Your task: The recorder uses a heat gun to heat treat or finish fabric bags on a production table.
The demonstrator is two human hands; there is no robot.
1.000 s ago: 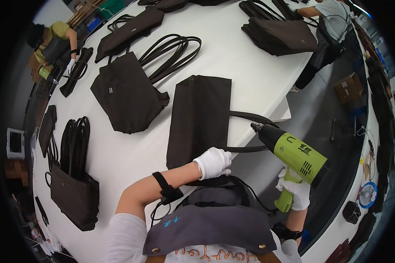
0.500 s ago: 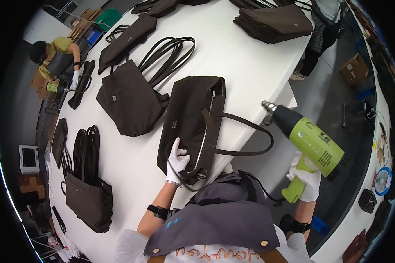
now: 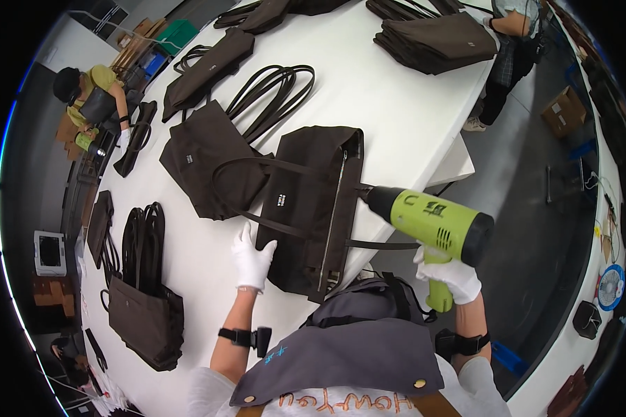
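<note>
On the white table (image 3: 396, 90), seen from the head camera, a dark brown tote bag (image 3: 313, 201) lies flat at the near edge, zip side up. Its straps loop out to either side. A white-gloved left hand (image 3: 252, 258) rests with fingers spread, touching the bag's left edge, apparently to keep the cloth from sliding. The gloved right hand (image 3: 451, 272) is wrapped tight round the grip of a lime-green heat gun (image 3: 431, 222), nozzle aimed at the bag's right side near the strap. More brown bags (image 3: 205, 156) lie beyond.
</note>
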